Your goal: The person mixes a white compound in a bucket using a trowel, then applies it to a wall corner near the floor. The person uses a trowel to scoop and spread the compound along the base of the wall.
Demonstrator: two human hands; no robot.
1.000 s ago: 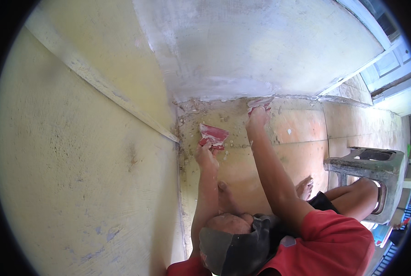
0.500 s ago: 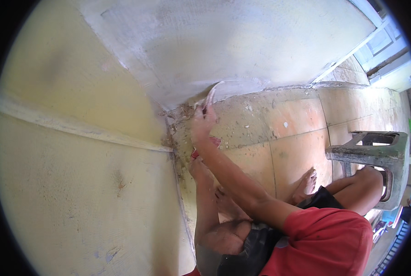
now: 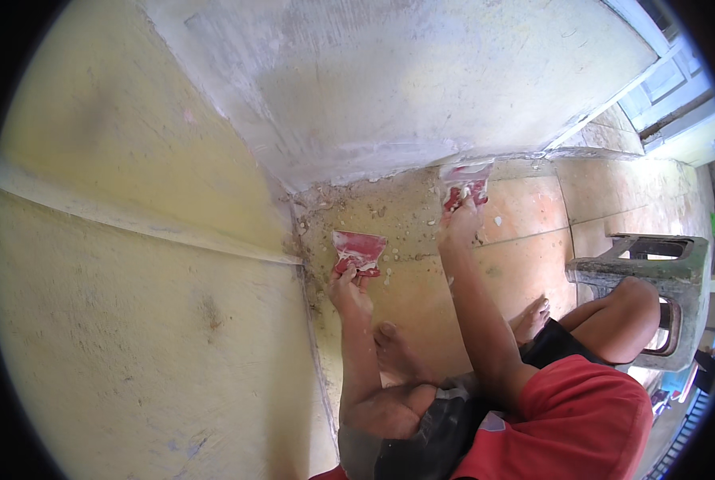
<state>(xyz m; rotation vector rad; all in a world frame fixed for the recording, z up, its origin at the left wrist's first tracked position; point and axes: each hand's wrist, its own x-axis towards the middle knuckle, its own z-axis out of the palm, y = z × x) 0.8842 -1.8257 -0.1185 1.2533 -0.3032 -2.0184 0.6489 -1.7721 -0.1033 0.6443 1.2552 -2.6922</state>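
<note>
My left hand [image 3: 350, 291] grips a red putty scraper [image 3: 361, 245] by its lower edge, its broad blade pointing away from me and smeared with white putty. It hangs over the floor by the wall corner, touching nothing else that I can see. To its right, my right hand [image 3: 460, 226] pinches a second red scraper [image 3: 465, 192]. Whitish putty covers part of that one, and its wide pale edge is at the foot of the pale wall [image 3: 389, 96]. Whether that edge touches the wall I cannot tell.
A yellowish wall [image 3: 165, 328] with a raised ledge [image 3: 133, 230] stands close on the left. Crumbs and chips litter the tiled floor [image 3: 421, 296] along the wall base. A worn grey-green plastic stool [image 3: 689, 296] is at right, beyond my bent knee. A door [image 3: 665, 80] shows far right.
My right hand has moved right along the wall base, away from the corner, and its scraper now shows its red face. The left scraper, earlier partly hidden behind my right arm, is now in full view.
</note>
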